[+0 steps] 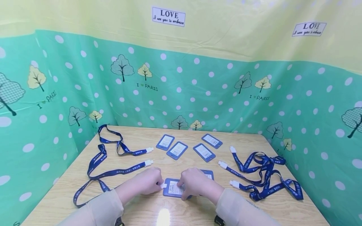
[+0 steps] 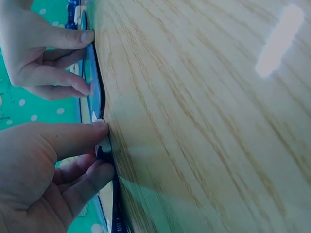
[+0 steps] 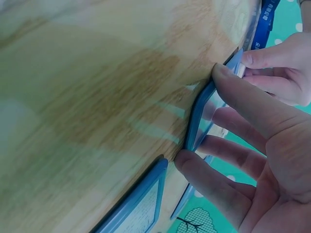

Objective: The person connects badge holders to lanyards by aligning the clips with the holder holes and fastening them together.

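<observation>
In the head view, a blue card holder (image 1: 171, 189) with a white ID/IC card lies near the table's front edge. My right hand (image 1: 194, 183) grips it by its edges; the right wrist view shows thumb and fingers at the rim of its blue frame (image 3: 196, 116). At the holder's left end, my left hand (image 1: 150, 181) pinches a white clip (image 1: 163, 185) between thumb and fingers. A dark blue lanyard strap (image 2: 116, 208) runs from that clip in the left wrist view. Behind my right hand is another card holder (image 1: 209, 173), partly hidden.
Several more card holders (image 1: 177, 150) lie farther back on the wooden table (image 1: 127, 191). Blue lanyards (image 1: 113, 172) with white clips spread on the left, and a tangle of others (image 1: 264, 175) lies on the right. A green and yellow patterned curtain (image 1: 181, 78) encloses the table.
</observation>
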`<action>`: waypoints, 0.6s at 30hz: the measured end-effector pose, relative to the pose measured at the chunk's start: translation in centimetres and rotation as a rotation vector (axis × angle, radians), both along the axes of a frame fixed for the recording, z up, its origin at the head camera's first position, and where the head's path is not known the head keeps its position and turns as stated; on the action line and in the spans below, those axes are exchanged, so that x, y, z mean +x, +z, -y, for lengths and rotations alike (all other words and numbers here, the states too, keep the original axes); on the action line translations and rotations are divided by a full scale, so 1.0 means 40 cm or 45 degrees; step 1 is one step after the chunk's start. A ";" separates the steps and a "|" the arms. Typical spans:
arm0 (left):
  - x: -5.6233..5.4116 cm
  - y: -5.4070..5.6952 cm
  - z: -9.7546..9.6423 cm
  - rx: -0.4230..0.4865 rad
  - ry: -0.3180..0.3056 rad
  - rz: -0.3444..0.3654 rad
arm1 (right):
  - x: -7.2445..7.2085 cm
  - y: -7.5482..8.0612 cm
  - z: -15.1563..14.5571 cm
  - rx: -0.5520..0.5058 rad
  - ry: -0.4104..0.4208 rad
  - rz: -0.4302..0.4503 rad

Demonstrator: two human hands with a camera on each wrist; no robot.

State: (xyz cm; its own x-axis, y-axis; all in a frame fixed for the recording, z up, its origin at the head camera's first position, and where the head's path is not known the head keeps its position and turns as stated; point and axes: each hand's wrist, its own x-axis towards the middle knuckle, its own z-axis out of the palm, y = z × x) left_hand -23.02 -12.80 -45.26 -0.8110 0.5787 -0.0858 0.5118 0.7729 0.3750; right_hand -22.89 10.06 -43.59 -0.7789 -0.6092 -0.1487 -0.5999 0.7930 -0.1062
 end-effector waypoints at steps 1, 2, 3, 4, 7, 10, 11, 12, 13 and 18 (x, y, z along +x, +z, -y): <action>0.000 0.000 0.001 0.003 0.003 -0.002 | 0.000 0.000 0.000 0.002 0.001 -0.001; 0.000 -0.001 0.002 0.006 0.007 -0.003 | 0.001 0.001 0.000 0.005 -0.001 0.003; 0.000 0.000 0.003 0.009 0.009 -0.003 | 0.003 0.002 0.000 0.004 -0.004 0.005; 0.001 0.000 0.003 0.009 0.011 -0.004 | 0.003 0.004 0.000 0.004 -0.006 0.005; 0.003 0.001 0.003 0.004 0.014 -0.007 | 0.009 0.009 -0.003 -0.013 -0.016 0.027; 0.007 0.003 0.002 0.000 0.016 -0.009 | 0.016 0.013 -0.005 -0.034 -0.032 0.055; 0.008 0.003 0.002 0.000 0.015 -0.013 | 0.018 0.014 -0.005 -0.041 -0.034 0.062; 0.008 0.002 0.002 -0.002 0.014 -0.016 | 0.018 0.015 -0.006 -0.044 -0.039 0.067; 0.008 0.002 0.002 -0.002 0.015 -0.018 | 0.019 0.015 -0.006 -0.045 -0.041 0.065; 0.007 0.002 0.004 -0.012 0.016 -0.028 | 0.019 0.011 -0.009 -0.045 -0.015 0.026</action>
State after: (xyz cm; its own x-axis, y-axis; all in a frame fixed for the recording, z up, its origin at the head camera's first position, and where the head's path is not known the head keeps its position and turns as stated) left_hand -22.72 -12.95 -45.19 -0.8198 0.5680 -0.0728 0.5105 0.7825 0.3565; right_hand -22.14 10.43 -43.16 -0.7834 -0.6049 -0.1428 -0.5877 0.7957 -0.1466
